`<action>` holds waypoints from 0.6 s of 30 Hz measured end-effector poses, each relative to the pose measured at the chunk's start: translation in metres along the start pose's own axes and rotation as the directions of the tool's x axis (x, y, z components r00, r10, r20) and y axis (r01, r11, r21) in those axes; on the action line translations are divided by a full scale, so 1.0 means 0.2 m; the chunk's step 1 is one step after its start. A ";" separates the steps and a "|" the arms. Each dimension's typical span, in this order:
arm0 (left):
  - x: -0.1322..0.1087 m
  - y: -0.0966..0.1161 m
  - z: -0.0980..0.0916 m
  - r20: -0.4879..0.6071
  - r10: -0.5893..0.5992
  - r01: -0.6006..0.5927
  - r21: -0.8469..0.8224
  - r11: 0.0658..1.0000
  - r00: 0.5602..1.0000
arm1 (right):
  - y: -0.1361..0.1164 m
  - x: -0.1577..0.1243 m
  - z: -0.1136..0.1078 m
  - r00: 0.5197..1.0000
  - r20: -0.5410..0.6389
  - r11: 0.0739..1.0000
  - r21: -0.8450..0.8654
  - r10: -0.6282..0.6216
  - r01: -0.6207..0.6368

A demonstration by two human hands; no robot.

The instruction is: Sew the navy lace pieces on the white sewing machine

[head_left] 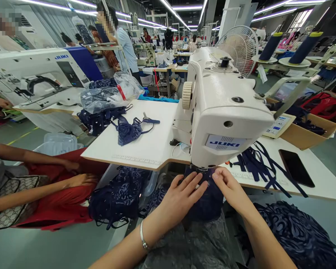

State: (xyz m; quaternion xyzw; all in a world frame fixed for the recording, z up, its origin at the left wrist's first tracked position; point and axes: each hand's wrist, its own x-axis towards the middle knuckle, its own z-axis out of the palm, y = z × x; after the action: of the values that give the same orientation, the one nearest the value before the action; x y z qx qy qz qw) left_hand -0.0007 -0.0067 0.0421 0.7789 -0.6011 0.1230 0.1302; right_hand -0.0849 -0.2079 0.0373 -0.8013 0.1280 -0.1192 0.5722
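A piece of navy fabric [205,200] lies under the head of the white sewing machine [229,108] and drapes over the table's front edge. My left hand [182,194] rests flat on it, fingers stretched and slightly spread, just left of the needle area. On the other side my right hand [225,185] pinches the fabric's right edge between thumb and fingers. The machine head partly hides the needle and the stitching spot. A navy lace bra [128,130] lies on the table to the left.
Navy straps [264,164] and a black phone [296,168] lie at right. Piles of navy lace pieces hang low at left [119,196] and right [296,231]. A seated person's arms [61,172] are close on the left. Behind stand a fan [239,48] and thread cones [271,46].
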 end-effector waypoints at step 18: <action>0.00 0.06 0.03 -0.131 -0.120 0.138 0.138 0.981 0.984 | -0.08 0.09 0.00 0.964 0.011 0.921 -0.294 -0.264 0.256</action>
State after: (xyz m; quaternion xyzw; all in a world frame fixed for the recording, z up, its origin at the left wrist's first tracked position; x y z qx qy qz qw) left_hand -0.0122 -0.0119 0.0369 0.8148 -0.5294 0.2054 0.1170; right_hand -0.0676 -0.2092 0.0534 -0.8850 0.0451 -0.1855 0.4246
